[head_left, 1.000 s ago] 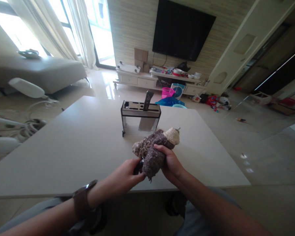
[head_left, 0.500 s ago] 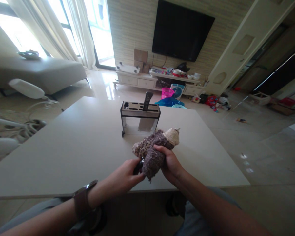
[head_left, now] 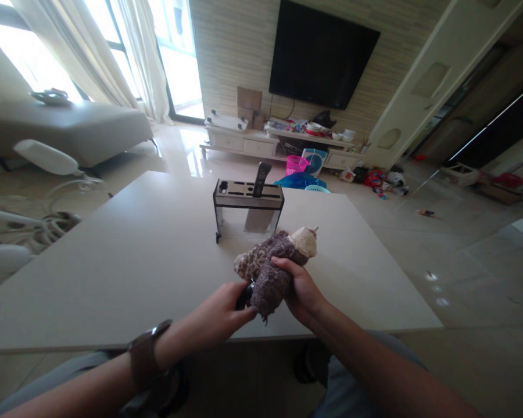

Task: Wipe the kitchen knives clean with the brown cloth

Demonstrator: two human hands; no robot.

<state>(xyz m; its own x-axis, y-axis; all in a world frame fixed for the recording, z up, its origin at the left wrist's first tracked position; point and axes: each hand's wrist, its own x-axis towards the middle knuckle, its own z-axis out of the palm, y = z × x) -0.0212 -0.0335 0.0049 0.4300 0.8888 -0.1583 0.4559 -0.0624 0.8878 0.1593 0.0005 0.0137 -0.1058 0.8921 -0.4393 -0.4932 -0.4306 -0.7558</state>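
A black handle [head_left: 244, 296] is gripped in the curled left hand [head_left: 226, 306], its far end hidden by a cloth [head_left: 272, 284]. The cloth is pinched under the right thumb, the fingers of the right hand [head_left: 305, 290] being mostly hidden, over the near side of the table [head_left: 157, 255]. Farther off, a knife block [head_left: 249, 200] is stood with one knife [head_left: 261, 179] slotted in. Wiping seems to be in hand; a steady handle and light cloth pressure are called for.
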